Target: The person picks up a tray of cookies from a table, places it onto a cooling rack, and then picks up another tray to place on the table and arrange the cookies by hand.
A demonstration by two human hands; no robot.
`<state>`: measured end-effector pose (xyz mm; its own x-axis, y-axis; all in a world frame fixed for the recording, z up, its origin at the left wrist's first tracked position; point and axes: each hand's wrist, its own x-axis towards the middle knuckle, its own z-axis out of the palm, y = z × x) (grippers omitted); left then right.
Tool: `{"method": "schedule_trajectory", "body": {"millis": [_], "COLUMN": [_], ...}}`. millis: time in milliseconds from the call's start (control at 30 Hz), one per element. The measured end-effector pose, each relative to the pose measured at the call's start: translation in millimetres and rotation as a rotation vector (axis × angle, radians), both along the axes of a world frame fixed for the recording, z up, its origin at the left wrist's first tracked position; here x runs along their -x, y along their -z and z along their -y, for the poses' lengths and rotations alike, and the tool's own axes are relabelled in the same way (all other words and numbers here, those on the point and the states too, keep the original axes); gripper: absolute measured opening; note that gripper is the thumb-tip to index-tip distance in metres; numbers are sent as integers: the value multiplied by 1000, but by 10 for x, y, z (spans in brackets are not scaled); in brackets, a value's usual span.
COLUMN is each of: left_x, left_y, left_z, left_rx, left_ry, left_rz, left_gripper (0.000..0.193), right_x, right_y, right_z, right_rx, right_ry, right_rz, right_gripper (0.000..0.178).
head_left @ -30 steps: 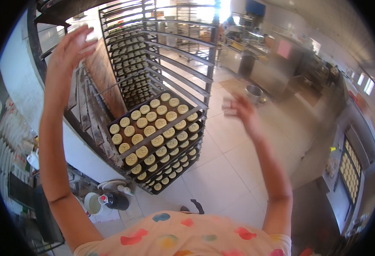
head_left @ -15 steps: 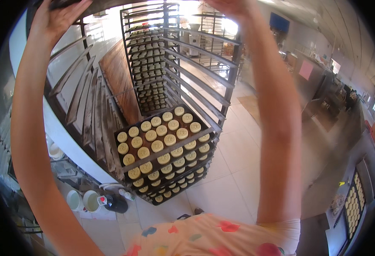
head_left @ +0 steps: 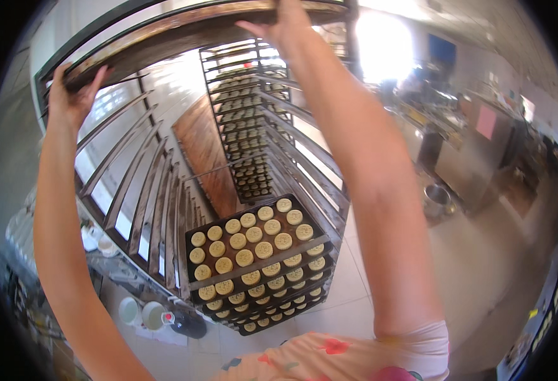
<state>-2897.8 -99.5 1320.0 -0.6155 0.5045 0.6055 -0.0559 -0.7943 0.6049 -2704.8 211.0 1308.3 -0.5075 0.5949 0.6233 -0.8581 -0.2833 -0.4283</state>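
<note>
Both my arms are raised to the top of a tall metal tray rack (head_left: 142, 184). A dark baking tray (head_left: 183, 39) lies across the rack's upper end, seen from its underside and near edge. My left hand (head_left: 74, 98) grips the tray's left end, thumb and fingers around the edge. My right hand (head_left: 285, 30) holds the same edge further right, its thumb stretched out underneath and its fingertips cut off by the upper border. What lies on this tray is hidden. Lower in the rack, several stacked trays carry rows of round, pale, stamped pastries (head_left: 264, 249).
Behind stands another rack (head_left: 247, 127) filled with trays of pastries. A brown wooden board (head_left: 206, 152) leans between the racks. White buckets (head_left: 154, 315) and a dark bottle (head_left: 189, 325) sit on the floor at lower left. A metal pot (head_left: 438, 198) and counters are at right.
The raised tray has come fully into view at the top, with both hands on it. My right hand has shifted left. The view has tilted, so the rack appears lower.
</note>
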Motion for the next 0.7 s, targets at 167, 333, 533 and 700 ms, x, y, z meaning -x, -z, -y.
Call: {"method": "schedule_trajectory", "body": {"millis": [167, 333, 533, 700], "left_x": [-539, -1117, -1672, -2157], "left_y": [-89, 34, 914, 1124], "left_z": [161, 787, 1570, 2012], "left_rx": [-4, 118, -161, -72], "left_ry": [-73, -114, 63, -122], "left_rz": [-8, -330, -408, -97], "left_gripper": [50, 67, 73, 62], "right_x": [-464, -1267, -2261, -2809], "right_y": [-180, -56, 474, 1429], "right_z": [142, 865, 1747, 1906], "right_rx": [-82, 60, -23, -155], "right_ry": [55, 98, 372, 241], "right_rz": [83, 13, -68, -140], "right_gripper": [26, 25, 25, 33]}}
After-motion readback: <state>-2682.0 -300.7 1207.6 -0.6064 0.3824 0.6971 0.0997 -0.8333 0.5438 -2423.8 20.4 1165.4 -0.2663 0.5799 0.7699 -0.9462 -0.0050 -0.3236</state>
